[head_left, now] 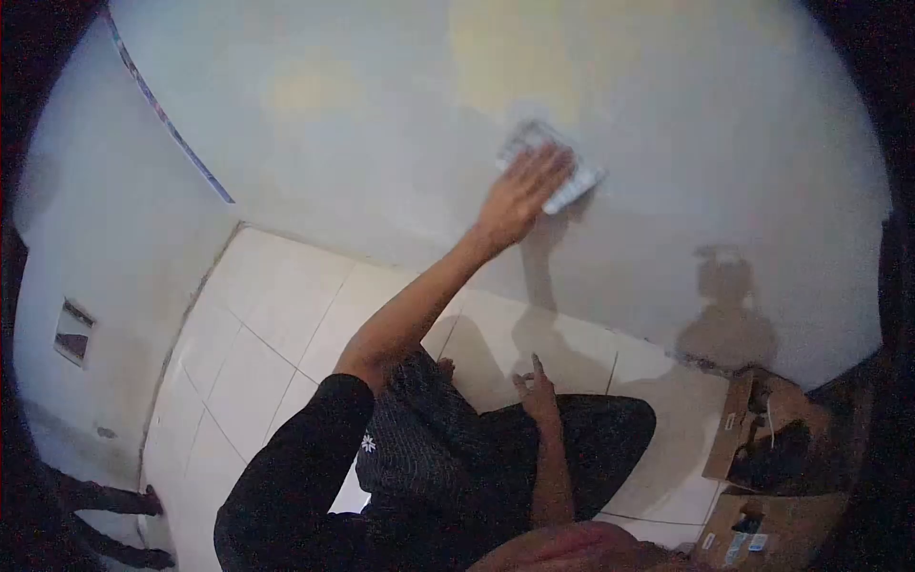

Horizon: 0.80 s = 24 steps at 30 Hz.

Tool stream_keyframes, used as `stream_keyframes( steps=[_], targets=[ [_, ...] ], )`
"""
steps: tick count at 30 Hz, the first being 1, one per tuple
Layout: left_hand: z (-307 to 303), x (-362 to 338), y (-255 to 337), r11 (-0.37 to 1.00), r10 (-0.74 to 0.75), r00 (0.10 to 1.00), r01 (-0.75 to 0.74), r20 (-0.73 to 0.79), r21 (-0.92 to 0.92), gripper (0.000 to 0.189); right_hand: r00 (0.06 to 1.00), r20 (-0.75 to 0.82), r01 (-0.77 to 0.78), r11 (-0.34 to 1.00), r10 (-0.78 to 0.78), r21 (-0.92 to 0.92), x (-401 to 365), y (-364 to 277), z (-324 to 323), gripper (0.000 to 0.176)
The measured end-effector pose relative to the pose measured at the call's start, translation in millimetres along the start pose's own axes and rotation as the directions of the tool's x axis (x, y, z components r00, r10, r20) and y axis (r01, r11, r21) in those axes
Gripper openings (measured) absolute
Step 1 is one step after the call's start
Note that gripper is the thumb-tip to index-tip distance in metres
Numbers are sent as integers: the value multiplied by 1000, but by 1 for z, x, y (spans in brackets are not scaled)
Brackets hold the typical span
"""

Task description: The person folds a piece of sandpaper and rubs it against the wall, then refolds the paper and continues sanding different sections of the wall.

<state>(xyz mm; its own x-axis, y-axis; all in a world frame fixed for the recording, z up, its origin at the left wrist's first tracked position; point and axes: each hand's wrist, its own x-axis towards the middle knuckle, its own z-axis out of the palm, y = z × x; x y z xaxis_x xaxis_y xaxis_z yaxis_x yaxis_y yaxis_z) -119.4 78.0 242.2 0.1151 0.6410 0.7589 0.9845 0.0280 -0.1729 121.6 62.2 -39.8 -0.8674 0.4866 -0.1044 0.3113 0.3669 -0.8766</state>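
Against the pale wall (pixel 400 143), my left hand (pixel 522 195) presses a folded white-and-grey cloth (pixel 572 194), fingers laid over it and slightly blurred. The cloth's edges show beyond the fingertips and on the right side of the hand. Just above it, a yellowish patch (pixel 515 57) marks the wall. My right hand (pixel 537 389) is low by my bent leg (pixel 600 443), with nothing in it. Its index finger points up and the thumb stands apart.
Cardboard boxes (pixel 729 429) holding dark items stand at the lower right by the wall. Cream floor tiles (pixel 276 315) meet the wall's base. A switch or socket plate (pixel 73 332) is on the left wall. Another person's legs (pixel 105 496) show at the lower left.
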Motion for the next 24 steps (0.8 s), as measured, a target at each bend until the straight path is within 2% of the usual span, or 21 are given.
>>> stream_keyframes(
  steps=[2, 4, 5, 7, 8, 9, 11, 12, 14, 17, 18, 20, 21, 22, 23, 24],
  targets=[
    [-17, 12, -17, 984, -150, 960, 167, -237, 54, 63, 994, 51, -100, 994, 98, 33, 0, -23, -6, 74],
    [-32, 27, -31, 951, -228, 867, 295, -442, 90, 70, 993, 53, -106, 994, 105, 23, 2, -26, -2, 74],
    [-33, 30, -28, 951, -230, 868, 297, -440, 88, 70, 993, 54, -108, 994, 107, 14, 3, -23, 1, 74],
    [-23, 36, -14, 952, -271, 802, 305, -532, -25, 72, 994, 58, -95, 994, 92, 54, 3, -15, 2, 73],
    [-17, 30, -7, 960, -252, 871, 281, -422, 5, 66, 995, 62, -79, 993, 73, 93, 3, -13, 3, 73],
    [-13, 23, 1, 959, -253, 870, 282, -422, 7, 66, 995, 64, -77, 993, 72, 93, 2, -10, 3, 73],
    [1, 6, 16, 992, -117, 989, 112, -90, -59, 57, 994, 61, -92, 995, 90, 30, 1, -10, 0, 73],
    [10, -4, 24, 992, -115, 989, 111, -88, -56, 57, 994, 62, -90, 995, 88, 33, 0, -9, 0, 73],
    [21, -19, 36, 995, 52, 983, -36, 177, -91, 57, 1000, 18, 0, 999, 1, -38, -1, -2, 1, 69],
    [17, -23, 28, 996, 83, 976, -86, 203, 6, 52, 998, 58, -24, 999, 26, -43, 2, 3, 3, 67],
    [11, -23, 16, 996, 67, 988, -73, 141, 41, 50, 998, 55, -27, 999, 30, -43, 2, 3, 5, 67],
    [-5, -9, -1, 998, -68, 995, 68, -73, 5, 48, 998, 49, -35, 999, 36, -13, 0, -2, 3, 67],
    [-19, 3, -5, 989, -120, 972, 135, -201, 64, 50, 998, 48, -40, 999, 40, -14, -1, -8, 1, 67],
    [-23, 9, -21, 972, -172, 941, 210, -292, 105, 67, 996, 62, -63, 998, 64, -11, -2, -14, -1, 67],
    [-26, 16, -26, 972, -176, 941, 213, -290, 102, 67, 993, 75, -86, 996, 86, -8, -2, -19, -2, 67],
    [-33, 26, -27, 961, -223, 883, 270, -413, 57, 68, 993, 75, -89, 996, 89, -9, -2, -20, -3, 67]
  ],
)
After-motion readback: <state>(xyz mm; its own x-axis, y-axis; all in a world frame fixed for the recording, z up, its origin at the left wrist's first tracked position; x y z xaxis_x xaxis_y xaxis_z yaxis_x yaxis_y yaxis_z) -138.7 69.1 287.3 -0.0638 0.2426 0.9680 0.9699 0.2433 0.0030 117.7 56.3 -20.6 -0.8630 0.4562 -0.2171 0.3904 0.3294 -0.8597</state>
